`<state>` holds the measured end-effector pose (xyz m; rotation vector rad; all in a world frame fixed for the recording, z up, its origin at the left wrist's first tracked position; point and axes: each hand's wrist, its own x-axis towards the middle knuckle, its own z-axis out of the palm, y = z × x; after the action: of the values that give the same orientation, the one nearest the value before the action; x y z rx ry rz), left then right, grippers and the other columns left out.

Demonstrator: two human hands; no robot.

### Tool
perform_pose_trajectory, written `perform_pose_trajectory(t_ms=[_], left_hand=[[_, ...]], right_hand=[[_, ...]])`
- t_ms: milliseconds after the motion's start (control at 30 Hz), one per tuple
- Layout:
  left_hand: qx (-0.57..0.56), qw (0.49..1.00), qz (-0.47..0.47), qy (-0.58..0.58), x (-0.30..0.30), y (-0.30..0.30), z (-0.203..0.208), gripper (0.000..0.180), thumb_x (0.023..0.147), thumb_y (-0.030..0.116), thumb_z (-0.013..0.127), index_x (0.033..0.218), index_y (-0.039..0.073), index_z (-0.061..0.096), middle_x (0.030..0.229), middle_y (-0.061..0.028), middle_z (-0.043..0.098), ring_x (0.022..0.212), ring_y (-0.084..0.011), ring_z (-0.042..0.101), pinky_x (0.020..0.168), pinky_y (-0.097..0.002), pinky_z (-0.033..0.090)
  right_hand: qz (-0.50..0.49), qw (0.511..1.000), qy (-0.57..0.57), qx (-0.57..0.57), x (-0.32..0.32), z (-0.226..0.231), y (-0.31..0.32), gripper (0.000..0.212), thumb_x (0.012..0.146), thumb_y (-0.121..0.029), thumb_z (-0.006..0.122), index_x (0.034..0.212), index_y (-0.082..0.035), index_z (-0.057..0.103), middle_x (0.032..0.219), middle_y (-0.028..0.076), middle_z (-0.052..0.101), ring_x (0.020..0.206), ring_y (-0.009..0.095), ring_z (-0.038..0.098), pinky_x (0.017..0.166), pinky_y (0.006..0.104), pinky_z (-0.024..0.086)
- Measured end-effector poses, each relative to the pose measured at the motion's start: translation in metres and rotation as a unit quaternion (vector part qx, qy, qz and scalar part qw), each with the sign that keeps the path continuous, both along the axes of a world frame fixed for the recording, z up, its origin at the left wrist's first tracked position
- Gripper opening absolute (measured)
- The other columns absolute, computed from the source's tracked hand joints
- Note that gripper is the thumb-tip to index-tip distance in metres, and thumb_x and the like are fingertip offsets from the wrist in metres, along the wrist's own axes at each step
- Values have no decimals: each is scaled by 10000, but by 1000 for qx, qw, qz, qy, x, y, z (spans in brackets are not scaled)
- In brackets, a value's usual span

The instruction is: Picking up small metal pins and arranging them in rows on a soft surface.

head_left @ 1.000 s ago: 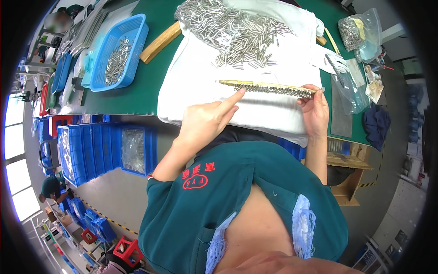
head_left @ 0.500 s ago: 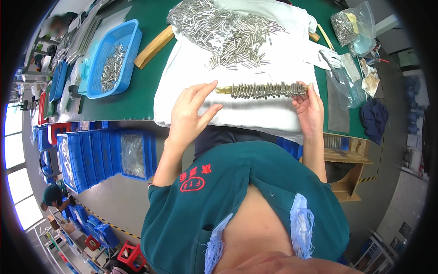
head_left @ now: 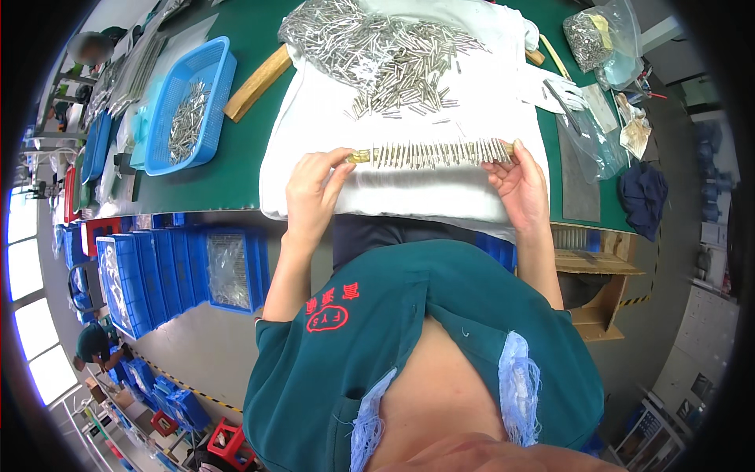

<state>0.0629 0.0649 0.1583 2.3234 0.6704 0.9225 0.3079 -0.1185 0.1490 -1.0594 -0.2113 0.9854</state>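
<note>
Between my two hands is a narrow yellowish strip (head_left: 362, 156) carrying a row of slim metal pins (head_left: 436, 153), held level above a white cloth (head_left: 314, 118). My left hand (head_left: 316, 182) pinches the strip's bare left end between thumb and fingers. At the other end, my right hand (head_left: 521, 182) grips the strip, its lower fingers curled beneath. Just beyond lies a large heap of loose metal pins (head_left: 409, 67), part of it in a clear plastic bag (head_left: 326, 35). A few single pins lie apart from the heap on the cloth.
Left on the green table (head_left: 228, 169) stand a blue basket (head_left: 155, 149) of metal pins and a wooden bar (head_left: 257, 82). At the right are a bag of metal parts (head_left: 588, 43), a white glove (head_left: 550, 90) and dark cloth (head_left: 643, 197). Blue crates (head_left: 169, 271) stand lower left.
My left hand has closed on the strip's left end, where its fingers were apart before. The row of pins has turned, and now more of their length shows.
</note>
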Motion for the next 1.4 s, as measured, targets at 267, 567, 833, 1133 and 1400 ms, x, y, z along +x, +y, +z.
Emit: perform_pose_trajectory(t_ms=[267, 567, 833, 1133, 1400], left_hand=[[-35, 999, 19, -30, -4, 2, -8, 118, 872, 125, 658, 932, 23, 650, 773, -94, 605, 722, -254, 555, 681, -337, 449], [-48, 998, 25, -25, -5, 3, -9, 129, 880, 139, 653, 943, 27, 651, 776, -89, 603, 725, -247, 555, 676, -333, 449], [-53, 998, 34, -13, -5, 3, -8, 154, 882, 128, 648, 995, 24, 656, 836, -98, 637, 766, -248, 587, 709, -330, 469], [-52, 998, 36, -9, -5, 3, -5, 155, 868, 101, 657, 1005, 30, 661, 853, -98, 648, 777, -249, 594, 721, -330, 472], [-46, 998, 32, -16, -3, 3, -3, 158, 855, 93, 667, 1003, 38, 668, 839, -92, 647, 780, -243, 593, 725, -329, 470]], right_hand=[[24, 999, 1, -23, -7, 6, 4, 303, 998, -291, 486, 1057, -17, 601, 917, 147, 692, 820, 188, 682, 644, 249, 529], [21, 999, 0, -30, -9, 7, 6, 304, 1003, -286, 480, 1071, -15, 596, 916, 156, 689, 828, 184, 682, 646, 243, 530], [23, 999, -24, -19, -10, 5, 5, 370, 1001, -282, 484, 1138, 46, 587, 992, 163, 680, 857, 189, 677, 660, 235, 524], [26, 999, -40, -16, -9, 3, 3, 376, 1007, -272, 474, 1164, 51, 587, 1013, 149, 676, 871, 190, 675, 669, 237, 521], [16, 998, -40, -39, -8, 3, 5, 377, 1007, -280, 472, 1154, 46, 590, 999, 136, 677, 859, 183, 666, 667, 241, 510]])
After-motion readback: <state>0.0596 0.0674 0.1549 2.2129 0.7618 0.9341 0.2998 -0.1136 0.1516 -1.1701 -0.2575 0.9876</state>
